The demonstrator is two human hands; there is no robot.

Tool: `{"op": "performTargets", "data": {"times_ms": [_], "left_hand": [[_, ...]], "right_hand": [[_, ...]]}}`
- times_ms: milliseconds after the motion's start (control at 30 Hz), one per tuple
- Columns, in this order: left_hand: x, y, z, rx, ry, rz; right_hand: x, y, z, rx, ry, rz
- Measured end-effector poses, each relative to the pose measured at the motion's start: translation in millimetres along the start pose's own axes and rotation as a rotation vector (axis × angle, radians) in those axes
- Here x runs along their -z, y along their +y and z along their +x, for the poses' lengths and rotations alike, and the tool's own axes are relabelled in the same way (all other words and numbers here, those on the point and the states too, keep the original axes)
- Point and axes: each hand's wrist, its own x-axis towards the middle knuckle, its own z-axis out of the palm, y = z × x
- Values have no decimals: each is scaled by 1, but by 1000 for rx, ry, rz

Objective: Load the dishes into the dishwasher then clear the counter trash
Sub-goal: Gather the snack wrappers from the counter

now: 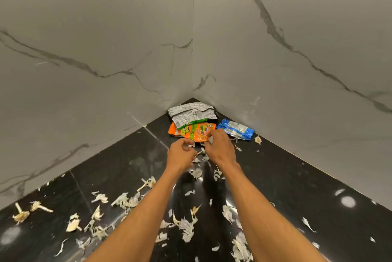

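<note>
Orange wrapper [194,132]: frame centre, flat in tabletop [297,176] corner, peels [125,200] scattered below. Est. light, crinkly, slippery film; pinch an edge. Right hand [220,147] grip narrow at its near edge, left hand [181,153] grip curled. Contents of either: cannot tell.

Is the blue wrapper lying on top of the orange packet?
No, the blue wrapper lies on the black counter to the right of the orange packet, not on it.

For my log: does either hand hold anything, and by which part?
The right hand seems to pinch a peel scrap by its edge; left hand: cannot tell.
</note>
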Motion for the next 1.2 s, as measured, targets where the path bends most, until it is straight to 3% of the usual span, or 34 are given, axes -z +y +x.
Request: {"op": "performTargets", "data": {"times_ms": [400,500,867,1200], "left_hand": [[-7,-15,46,-1,47,5],[-8,-22,50,10,64,15],[-5,-14,45,51,131,-93],[-26,0,29,14,66,-130]], "right_hand": [[-30,1,42,173,-166,-364],[-37,2,42,203,-132,-420],[-21,-5,24,228,84,-230],[-13,9,-20,360,92,-106]]}}
